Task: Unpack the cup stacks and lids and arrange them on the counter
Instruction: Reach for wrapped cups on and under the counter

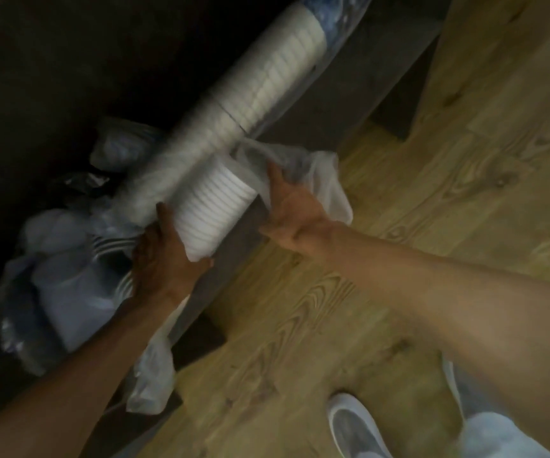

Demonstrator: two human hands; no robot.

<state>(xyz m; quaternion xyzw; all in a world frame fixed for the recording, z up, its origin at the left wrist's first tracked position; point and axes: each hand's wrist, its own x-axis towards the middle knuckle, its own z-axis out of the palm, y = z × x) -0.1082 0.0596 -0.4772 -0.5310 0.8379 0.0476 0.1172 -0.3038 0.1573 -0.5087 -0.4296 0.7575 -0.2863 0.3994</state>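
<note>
A short stack of white ribbed cups [212, 206] lies tilted over the edge of a dark cabinet. My left hand [163, 256] grips its lower end from underneath. My right hand [292, 201] pinches the loose clear plastic wrap [316, 170] at the stack's upper end. Behind it a long sleeve of white cups [267, 77] in clear plastic runs diagonally up to the right, blurred at its lower part. More bagged white lids or plates [68, 285] lie in the dark space to the left.
The dark cabinet edge [326, 104] runs diagonally through the view. A wood-pattern floor [416, 193] fills the right side. A crumpled plastic bag [153, 378] hangs below my left forearm. A shoe [353, 428] and light trouser leg show at the bottom right.
</note>
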